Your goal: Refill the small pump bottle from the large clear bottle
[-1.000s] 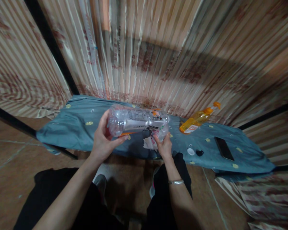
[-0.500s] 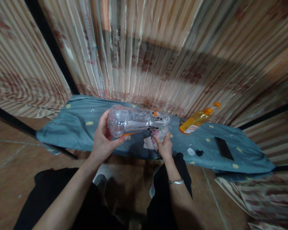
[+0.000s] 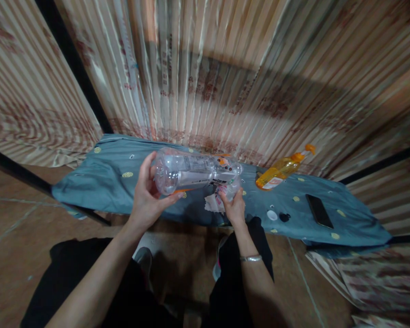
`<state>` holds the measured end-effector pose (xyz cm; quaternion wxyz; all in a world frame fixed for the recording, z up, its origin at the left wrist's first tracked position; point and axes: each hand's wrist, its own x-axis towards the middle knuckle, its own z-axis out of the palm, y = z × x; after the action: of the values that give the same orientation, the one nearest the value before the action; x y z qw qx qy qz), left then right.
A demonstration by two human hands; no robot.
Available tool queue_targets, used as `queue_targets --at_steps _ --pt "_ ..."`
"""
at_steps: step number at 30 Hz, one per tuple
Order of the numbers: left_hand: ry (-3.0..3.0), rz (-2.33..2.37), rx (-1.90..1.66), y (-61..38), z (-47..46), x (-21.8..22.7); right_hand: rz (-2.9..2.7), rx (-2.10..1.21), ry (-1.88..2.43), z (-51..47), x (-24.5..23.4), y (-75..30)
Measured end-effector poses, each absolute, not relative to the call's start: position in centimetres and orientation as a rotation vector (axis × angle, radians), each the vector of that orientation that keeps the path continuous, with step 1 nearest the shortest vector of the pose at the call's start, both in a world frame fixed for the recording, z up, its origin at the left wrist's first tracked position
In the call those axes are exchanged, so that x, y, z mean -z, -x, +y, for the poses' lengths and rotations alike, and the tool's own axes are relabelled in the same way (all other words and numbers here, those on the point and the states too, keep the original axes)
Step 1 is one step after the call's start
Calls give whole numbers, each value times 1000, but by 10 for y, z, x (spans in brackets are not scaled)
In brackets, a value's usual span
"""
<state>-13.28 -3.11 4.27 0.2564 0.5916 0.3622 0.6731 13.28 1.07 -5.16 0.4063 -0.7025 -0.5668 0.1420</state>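
Note:
A large clear plastic bottle (image 3: 193, 173) with a printed label lies on its side in the air above the blue cloth, its base to the left. My left hand (image 3: 146, 193) is closed around the base end, thumb below and fingers behind. Under the bottle's neck end, my right hand (image 3: 234, 208) is closed on a smaller clear plastic piece (image 3: 230, 187) with pink print; its kind is not plain. A torn-edged whitish scrap (image 3: 213, 203) shows beside my right fingertips. The large bottle partly hides the smaller piece.
On the blue cloth-covered bench (image 3: 112, 191) an orange pump bottle (image 3: 276, 173) leans or lies at the right. Nearer me are a white disc (image 3: 272, 215) and a small black object (image 3: 284, 217). A dark phone (image 3: 319, 211) lies farther right. Striped curtains (image 3: 225, 68) hang behind, with dark metal poles (image 3: 71, 59).
The left fingers have spread slightly at the bottle's base. Otherwise both hands and the bottle stay almost where they were.

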Motion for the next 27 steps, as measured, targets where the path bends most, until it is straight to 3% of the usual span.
queue_targets --at_steps 27 --pt "-1564 1017 -1844 130 -33 -51 -1412 -367 1736 11 50 -133"
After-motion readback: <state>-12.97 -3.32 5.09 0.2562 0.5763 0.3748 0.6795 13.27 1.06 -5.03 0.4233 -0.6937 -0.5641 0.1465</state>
